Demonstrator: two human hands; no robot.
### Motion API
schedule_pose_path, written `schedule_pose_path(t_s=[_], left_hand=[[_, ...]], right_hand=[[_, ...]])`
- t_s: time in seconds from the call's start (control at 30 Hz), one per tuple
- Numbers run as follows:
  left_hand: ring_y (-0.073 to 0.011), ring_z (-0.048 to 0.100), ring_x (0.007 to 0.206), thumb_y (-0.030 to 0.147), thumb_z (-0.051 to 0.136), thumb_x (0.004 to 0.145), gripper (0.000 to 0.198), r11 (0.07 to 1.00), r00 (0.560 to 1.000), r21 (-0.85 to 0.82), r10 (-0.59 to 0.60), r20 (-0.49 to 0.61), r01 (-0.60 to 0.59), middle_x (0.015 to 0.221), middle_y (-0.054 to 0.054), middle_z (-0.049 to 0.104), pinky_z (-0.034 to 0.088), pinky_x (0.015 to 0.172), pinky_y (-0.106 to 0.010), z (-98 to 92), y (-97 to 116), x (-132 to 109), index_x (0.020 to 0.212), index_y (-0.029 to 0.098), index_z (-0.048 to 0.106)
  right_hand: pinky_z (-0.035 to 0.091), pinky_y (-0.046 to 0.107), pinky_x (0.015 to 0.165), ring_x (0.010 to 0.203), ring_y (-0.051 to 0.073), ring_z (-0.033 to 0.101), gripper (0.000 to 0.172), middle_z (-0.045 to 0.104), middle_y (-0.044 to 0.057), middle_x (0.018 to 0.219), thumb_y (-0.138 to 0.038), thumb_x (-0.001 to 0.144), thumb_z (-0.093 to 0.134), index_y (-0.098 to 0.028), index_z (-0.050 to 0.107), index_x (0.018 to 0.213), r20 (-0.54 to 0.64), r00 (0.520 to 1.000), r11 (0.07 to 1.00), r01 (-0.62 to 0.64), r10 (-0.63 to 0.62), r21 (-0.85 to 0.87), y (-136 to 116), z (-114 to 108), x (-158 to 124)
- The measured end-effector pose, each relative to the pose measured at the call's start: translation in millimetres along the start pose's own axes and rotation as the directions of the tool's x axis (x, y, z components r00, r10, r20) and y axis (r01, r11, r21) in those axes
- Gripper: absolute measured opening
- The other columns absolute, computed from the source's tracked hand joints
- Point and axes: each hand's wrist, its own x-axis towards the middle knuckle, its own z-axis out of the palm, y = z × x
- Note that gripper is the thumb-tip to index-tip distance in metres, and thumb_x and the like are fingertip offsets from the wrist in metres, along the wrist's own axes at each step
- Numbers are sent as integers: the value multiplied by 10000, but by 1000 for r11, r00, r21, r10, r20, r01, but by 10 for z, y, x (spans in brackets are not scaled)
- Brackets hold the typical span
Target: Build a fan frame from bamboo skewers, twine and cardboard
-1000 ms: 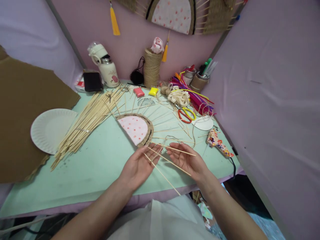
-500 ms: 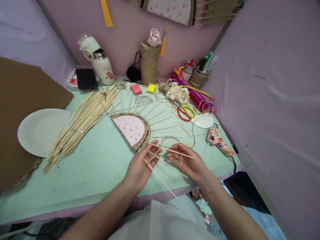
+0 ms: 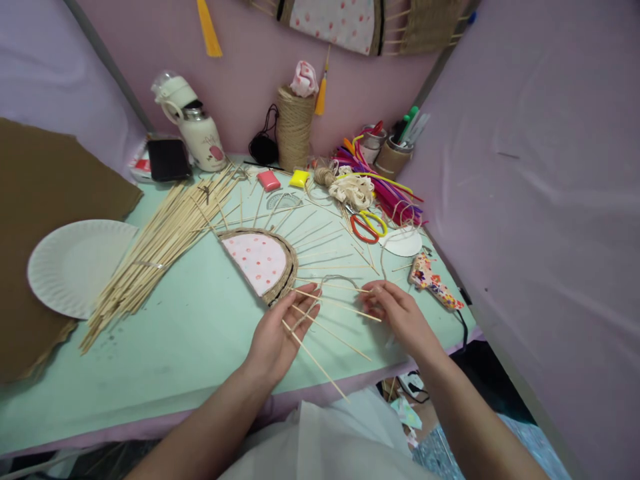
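Observation:
A half-round panel [image 3: 260, 260] with red-dotted white cloth and a twine-wrapped curved rim lies on the table, thin wooden sticks [image 3: 330, 268] fanning out from its curve. My left hand [image 3: 277, 330] is at its lower corner, thumb above and fingers beneath the nearest sticks, which it grips. Twine [image 3: 306, 315] crosses those sticks by the fingers. To the right, my right hand [image 3: 393, 310] is closed in a pinch beside the stick ends. A loop of twine [image 3: 340, 277] runs to its fingertips, and a strand leads up from it toward the scissors.
A stick bundle [image 3: 160, 260], paper plate [image 3: 75, 267] and cardboard [image 3: 50, 187] lie left. Behind stand a bottle [image 3: 203, 140] and twine spool [image 3: 295, 127]. Scissors [image 3: 364, 227], pipe cleaners [image 3: 395, 200] and a floral-patterned glue gun [image 3: 433, 280] are at right.
My right hand has moved right, away from my left hand, and its fingers have closed on the twine. My left hand stays at the sticks by the panel's corner.

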Motion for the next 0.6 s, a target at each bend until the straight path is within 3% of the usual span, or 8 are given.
schedule_pose_path(t_s=[0.1, 0.23, 0.33, 0.43, 0.6], left_hand=[[-207, 611, 1167, 249, 563, 880, 214, 1000, 1000, -15, 9, 8, -9, 1175, -113, 696, 511, 981, -292, -17, -4, 4, 899, 141, 748], [-219, 595, 1194, 250, 558, 881, 219, 1000, 999, -26, 14, 31, -13, 1183, -111, 693, 496, 1009, -311, -37, -13, 8, 880, 141, 748], [-230, 575, 1220, 236, 564, 870, 207, 999, 999, -41, 21, 39, -20, 1193, -110, 689, 496, 1010, -322, -42, -18, 7, 860, 139, 747], [-240, 571, 1225, 225, 562, 868, 208, 998, 999, -59, 26, 37, -24, 1198, -114, 687, 503, 999, -325, -36, -16, 4, 853, 132, 747], [-247, 581, 1211, 214, 551, 869, 221, 997, 999, -76, 17, 31, -14, 1186, -126, 691, 510, 980, -320, -19, -7, -12, 843, 122, 750]], right_hand=[[447, 259, 667, 671, 134, 561, 226, 655, 16, 762, -424, 842, 636, -207, 677, 891, -123, 971, 963, 177, -205, -201, -11, -16, 18], [439, 258, 668, 710, 142, 559, 220, 655, 27, 831, -409, 871, 578, -211, 675, 869, -160, 948, 944, 235, -275, -230, -53, 3, 88], [426, 262, 640, 699, 149, 554, 289, 650, 39, 787, -410, 895, 503, -197, 697, 883, -113, 970, 959, 189, -215, -210, -62, 1, 172], [394, 262, 568, 578, 140, 504, 353, 579, 15, 593, -395, 902, 444, -174, 711, 969, -14, 997, 978, 76, -80, -192, -71, -19, 240], [358, 250, 513, 494, 116, 445, 328, 506, -23, 513, -341, 841, 528, -160, 700, 1053, 116, 993, 926, 58, -15, -372, -149, -40, 253]])
